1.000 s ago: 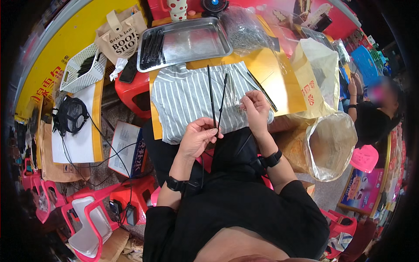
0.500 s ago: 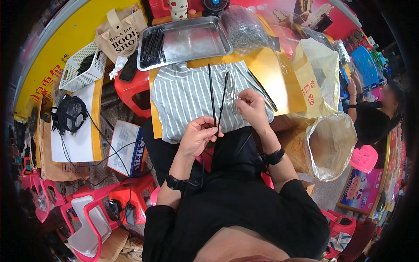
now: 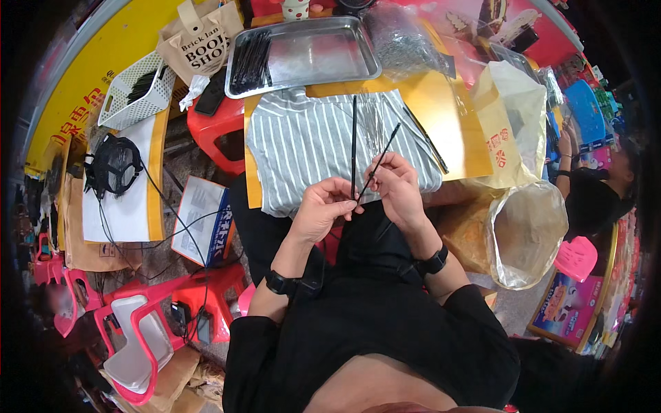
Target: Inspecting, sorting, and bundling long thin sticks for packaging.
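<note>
My left hand is closed, its thumb and fingers pinching a thin black stick near the lower end. A second thin black stick slants up to the right, and my right hand pinches it partway along. The two sticks come together at my left fingertips. Under and beyond both hands lies a grey-and-white striped cloth on my lap. A bunch of fine clear strands rests on the cloth, and more black sticks lie at its right side.
A metal tray holding several black sticks stands at the far side. To the left are a white basket, a red stool and a phone. A lined paper bag stands open on the right. A person sits farther right.
My right hand has come down and left from beside the clear strands and now pinches the slanted black stick. That stick leans farther right. The whole view has shifted slightly.
</note>
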`<action>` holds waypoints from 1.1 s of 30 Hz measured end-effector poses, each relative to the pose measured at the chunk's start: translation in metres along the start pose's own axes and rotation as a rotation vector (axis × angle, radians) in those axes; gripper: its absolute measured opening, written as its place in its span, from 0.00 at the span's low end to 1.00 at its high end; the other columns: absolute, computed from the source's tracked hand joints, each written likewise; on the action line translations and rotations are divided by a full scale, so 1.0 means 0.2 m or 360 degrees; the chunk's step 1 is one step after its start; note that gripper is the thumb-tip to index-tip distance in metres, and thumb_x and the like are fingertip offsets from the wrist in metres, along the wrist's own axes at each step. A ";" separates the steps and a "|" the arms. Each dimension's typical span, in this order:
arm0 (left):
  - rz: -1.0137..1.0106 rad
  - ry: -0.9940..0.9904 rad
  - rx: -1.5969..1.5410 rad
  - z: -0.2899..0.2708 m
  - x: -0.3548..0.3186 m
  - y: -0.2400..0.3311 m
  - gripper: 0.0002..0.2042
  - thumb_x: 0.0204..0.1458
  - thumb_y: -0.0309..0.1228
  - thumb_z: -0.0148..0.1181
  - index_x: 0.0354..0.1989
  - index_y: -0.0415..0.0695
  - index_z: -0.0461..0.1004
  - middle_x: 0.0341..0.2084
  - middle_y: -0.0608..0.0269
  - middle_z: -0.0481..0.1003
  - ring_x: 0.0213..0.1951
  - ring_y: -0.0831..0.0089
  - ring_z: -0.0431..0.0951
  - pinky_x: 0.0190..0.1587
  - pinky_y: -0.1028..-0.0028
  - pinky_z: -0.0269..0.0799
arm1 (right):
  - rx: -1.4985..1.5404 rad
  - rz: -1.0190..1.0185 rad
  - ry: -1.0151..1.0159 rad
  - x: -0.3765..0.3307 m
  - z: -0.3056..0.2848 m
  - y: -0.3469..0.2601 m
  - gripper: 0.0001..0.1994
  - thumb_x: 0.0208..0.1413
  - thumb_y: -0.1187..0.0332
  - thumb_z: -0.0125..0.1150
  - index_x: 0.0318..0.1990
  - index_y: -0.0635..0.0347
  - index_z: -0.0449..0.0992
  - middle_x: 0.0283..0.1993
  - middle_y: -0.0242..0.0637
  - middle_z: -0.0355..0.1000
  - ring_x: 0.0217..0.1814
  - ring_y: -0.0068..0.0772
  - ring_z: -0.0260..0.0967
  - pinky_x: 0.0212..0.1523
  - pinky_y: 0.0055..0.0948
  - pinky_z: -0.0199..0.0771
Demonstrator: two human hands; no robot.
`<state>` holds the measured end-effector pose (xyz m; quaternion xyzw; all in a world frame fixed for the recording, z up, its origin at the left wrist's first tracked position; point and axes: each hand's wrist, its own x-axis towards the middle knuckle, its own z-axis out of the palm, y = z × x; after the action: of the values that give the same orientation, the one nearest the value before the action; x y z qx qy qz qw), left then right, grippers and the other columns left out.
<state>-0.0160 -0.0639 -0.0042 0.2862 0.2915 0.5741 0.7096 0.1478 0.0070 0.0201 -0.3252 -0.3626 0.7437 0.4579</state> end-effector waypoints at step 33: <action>0.0023 -0.0050 -0.0030 -0.01 0.01 0.00 0.10 0.48 0.13 0.58 0.39 0.35 0.72 0.34 0.55 0.76 0.32 0.69 0.80 0.28 0.81 0.73 | 0.0191 0.0180 0.0092 -0.04 0.00 0.07 0.04 0.56 0.76 0.54 0.38 0.61 0.70 0.32 0.35 0.72 0.30 0.24 0.69 0.32 0.23 0.69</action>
<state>-0.0174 -0.0626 -0.0055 0.2906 0.2729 0.5774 0.7125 0.1450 -0.0045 0.0098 -0.3384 -0.2850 0.7790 0.4443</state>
